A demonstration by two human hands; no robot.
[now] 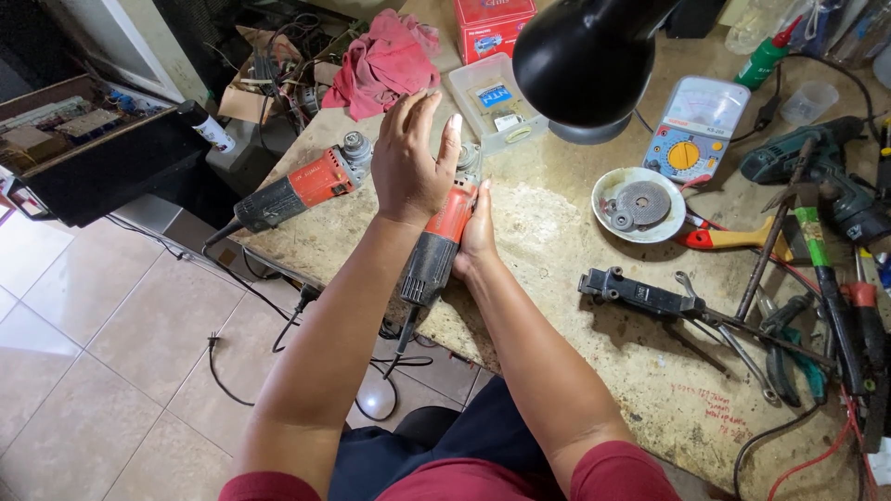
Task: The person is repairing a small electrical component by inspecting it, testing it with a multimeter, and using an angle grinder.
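Observation:
A red and black angle grinder (438, 243) lies on the worn workbench (557, 250), its cord hanging off the front edge. My right hand (477, 234) grips its body from the right side. My left hand (414, 160) is held flat over the grinder's head with the fingers straight, back of the hand up; the head is mostly hidden under it. I cannot tell whether the palm touches the head. A second red and black angle grinder (302, 188) lies by itself to the left, near the bench's edge.
A black lamp shade (585, 56) hangs over the bench. To the right are a white bowl (608, 186) holding a grinding disc, a multimeter (691, 130), a green cordless drill (817, 158), a black tool (640, 292) and several hand tools. Behind lie a red cloth (385, 56) and a clear box (492, 102).

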